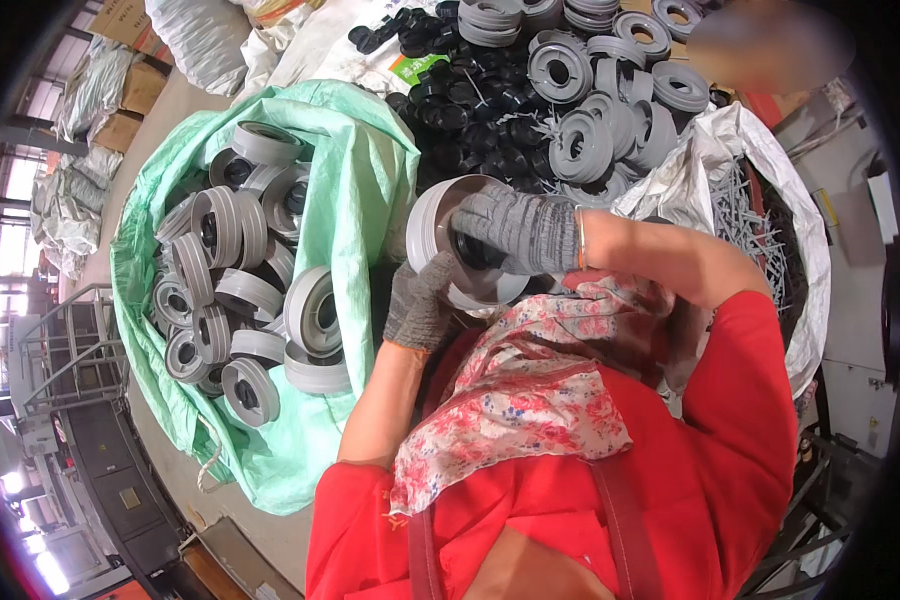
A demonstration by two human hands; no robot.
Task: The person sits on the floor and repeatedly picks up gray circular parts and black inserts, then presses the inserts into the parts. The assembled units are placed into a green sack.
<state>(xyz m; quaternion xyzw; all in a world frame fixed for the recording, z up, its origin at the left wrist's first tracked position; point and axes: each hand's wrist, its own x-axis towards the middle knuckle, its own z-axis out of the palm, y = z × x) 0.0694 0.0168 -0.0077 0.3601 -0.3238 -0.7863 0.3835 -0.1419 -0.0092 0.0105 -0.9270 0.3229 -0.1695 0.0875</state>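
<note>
A grey ribbed plastic ring is held up in front of my body, its open side tilted toward me. My left hand, in a dark grey knit glove, is closed on its lower left rim. Reaching into the ring from the right, my gloved right hand has its fingers curled on a black round plastic insert. The hand hides part of this insert, so I cannot tell how it is seated.
At left, a green woven sack holds several grey rings with black centres. Ahead lie piles of black plastic parts and grey rings. At right, a white sack holds thin grey sticks.
</note>
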